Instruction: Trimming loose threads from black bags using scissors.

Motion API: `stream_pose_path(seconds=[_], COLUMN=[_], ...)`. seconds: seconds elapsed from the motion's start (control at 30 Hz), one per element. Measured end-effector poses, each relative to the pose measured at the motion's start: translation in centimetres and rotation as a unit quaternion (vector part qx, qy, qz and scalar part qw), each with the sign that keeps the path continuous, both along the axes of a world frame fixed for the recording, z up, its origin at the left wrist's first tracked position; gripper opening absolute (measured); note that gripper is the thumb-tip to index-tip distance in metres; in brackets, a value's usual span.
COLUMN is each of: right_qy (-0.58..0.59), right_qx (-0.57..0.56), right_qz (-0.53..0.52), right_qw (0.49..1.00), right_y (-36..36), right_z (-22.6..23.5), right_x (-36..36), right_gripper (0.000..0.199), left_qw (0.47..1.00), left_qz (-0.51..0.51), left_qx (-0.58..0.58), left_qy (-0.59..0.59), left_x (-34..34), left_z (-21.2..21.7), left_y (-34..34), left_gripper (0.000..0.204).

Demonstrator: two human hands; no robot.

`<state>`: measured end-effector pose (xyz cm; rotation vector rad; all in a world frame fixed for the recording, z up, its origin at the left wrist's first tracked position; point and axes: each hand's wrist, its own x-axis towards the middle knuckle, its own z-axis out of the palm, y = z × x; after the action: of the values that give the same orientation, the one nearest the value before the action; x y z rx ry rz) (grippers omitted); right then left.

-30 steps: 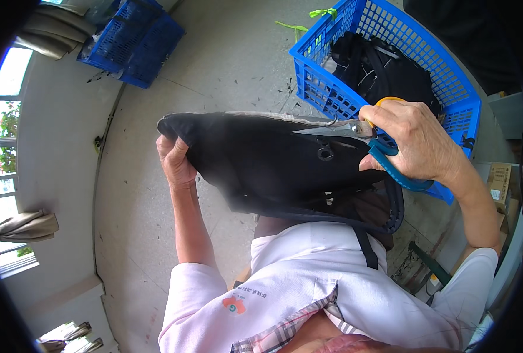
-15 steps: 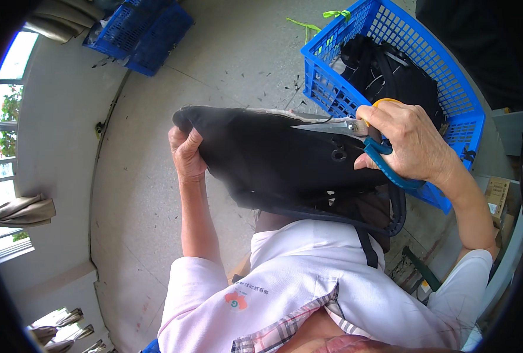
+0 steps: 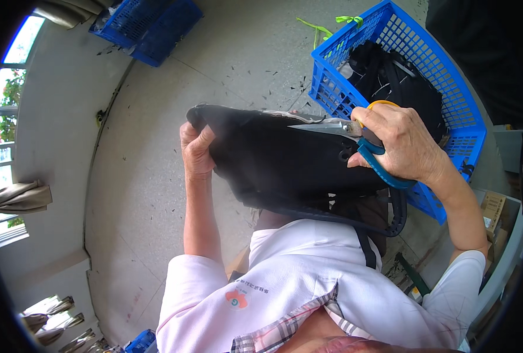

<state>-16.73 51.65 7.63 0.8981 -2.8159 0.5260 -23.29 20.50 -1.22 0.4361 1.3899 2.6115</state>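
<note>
My left hand (image 3: 198,150) grips the left end of a black fabric bag (image 3: 273,159), thumb on the near face and fingers behind it. The bag is stretched across my lap, with a pale strip along its upper edge and a dark rounded handle (image 3: 398,212) at its lower right. My right hand (image 3: 404,144) is closed around scissors (image 3: 326,127) with one yellow and one teal handle loop. Their blades look together and point left, lying over the bag just below the pale edge. A dark round eyelet (image 3: 345,154) is partly hidden by the right hand.
A blue plastic crate (image 3: 444,65) holding several black bags or pieces stands at the far right, green ties on its rim. More blue crates (image 3: 155,35) are at the far left. Dark scraps litter the grey floor (image 3: 138,194). Cardboard boxes (image 3: 492,212) sit at the right.
My left hand and the bag's left end have shifted slightly right. The scissors and right hand have moved a little left along the bag's upper edge.
</note>
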Motion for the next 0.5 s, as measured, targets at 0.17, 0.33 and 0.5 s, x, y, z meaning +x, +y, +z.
stream_pose_path(seconds=[0.17,0.33,0.5], right_qy=[-0.048,-0.067,-0.011], right_qx=[0.001,-0.004,-0.006], right_qz=[0.010,0.008,0.032], right_qw=[0.999,0.998,0.999], right_y=[0.0,-0.3,-1.3], right_z=[-0.3,0.2,0.3], right_x=[0.1,-0.3,-1.2], right_gripper=[0.053,0.053,0.054], left_qw=[1.000,1.000,1.000], left_qz=[-0.001,-0.004,-0.018], left_qx=[0.003,0.000,-0.004], left_qy=[-0.006,-0.018,-0.016], left_x=[0.1,0.0,0.1], left_z=[-0.2,0.0,0.5], left_y=[-0.2,-0.3,0.1], left_gripper=[0.015,0.014,0.014])
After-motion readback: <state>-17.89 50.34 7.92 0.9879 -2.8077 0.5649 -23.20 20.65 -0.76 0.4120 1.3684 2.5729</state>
